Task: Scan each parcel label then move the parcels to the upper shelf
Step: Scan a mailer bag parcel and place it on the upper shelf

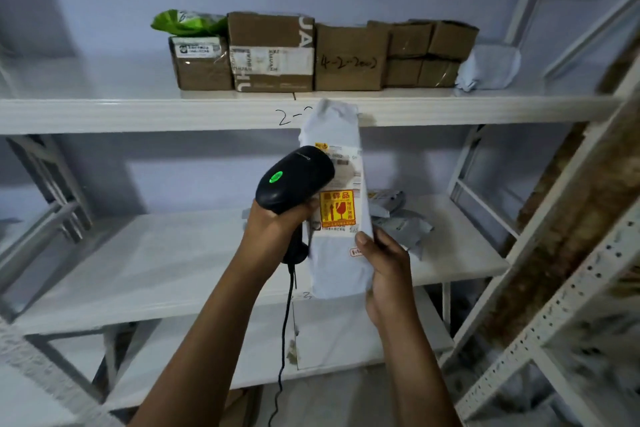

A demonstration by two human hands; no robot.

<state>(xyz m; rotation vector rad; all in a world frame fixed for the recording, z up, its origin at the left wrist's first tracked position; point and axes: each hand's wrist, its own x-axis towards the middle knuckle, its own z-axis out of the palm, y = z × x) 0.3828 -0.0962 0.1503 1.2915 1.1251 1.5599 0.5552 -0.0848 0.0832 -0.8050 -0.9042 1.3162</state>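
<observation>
Left grip (277,222): curled round one scanner (294,177)
Right grip (385,265): holds one white parcel (337,270)
Upper shelf (138,114): one green bag (187,23), one white bag (488,66)

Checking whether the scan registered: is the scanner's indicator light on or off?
On: a green light glows on top of the black scanner, which the left hand holds by the white parcel.

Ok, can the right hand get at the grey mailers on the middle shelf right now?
Probably not yet: the right hand grips the white parcel, which stands in front of the grey mailers. Nothing else blocks them.
</observation>
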